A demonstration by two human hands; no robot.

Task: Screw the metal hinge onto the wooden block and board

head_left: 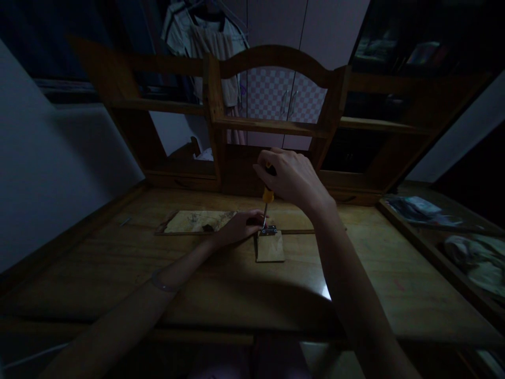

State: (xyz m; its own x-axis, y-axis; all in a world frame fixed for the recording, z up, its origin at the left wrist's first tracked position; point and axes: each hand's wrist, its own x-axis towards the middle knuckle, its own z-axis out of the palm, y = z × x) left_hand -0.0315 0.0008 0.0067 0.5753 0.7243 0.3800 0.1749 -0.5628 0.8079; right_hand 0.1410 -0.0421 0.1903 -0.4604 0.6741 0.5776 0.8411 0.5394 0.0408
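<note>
My right hand [294,173] is wrapped around a screwdriver [268,196] with a yellow handle. Its thin shaft points down to the left end of a small metal hinge [270,230]. The hinge lies at the upper edge of a small square piece of wood [271,248]. My left hand [241,227] rests low at the hinge's left side, its fingertips closed beside the screwdriver tip; what they pinch, if anything, is too small to make out. Behind both hands a longer wooden board [193,221] with a worn, stained face lies across the desk.
The wooden desk [158,263] carries a thin metal piece [125,221] at the left. A wooden shelf unit [272,126] rises at the back edge. On the right, a side shelf holds plastic packets [422,208] and cloth [477,258]. Clothes [213,47] hang beyond.
</note>
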